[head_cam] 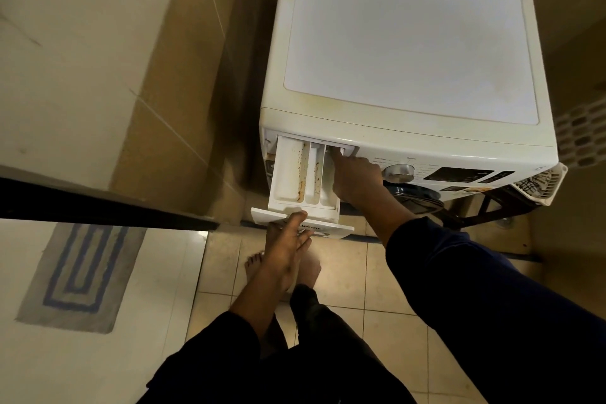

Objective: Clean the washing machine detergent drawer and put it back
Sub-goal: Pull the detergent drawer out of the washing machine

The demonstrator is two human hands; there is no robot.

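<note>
One washing machine [410, 43], one drawer [288, 174], two hands [288, 246] [355, 177], one mat [82, 275]

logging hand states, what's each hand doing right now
left hand: gripping the drawer by its front panel
right hand: open, pressing at the back of the drawer

Dim warm light, wide-angle edge distortion.

Single head view, steeply downward, close above washing machine [410, 43], tiled floor [377, 298] below
</note>
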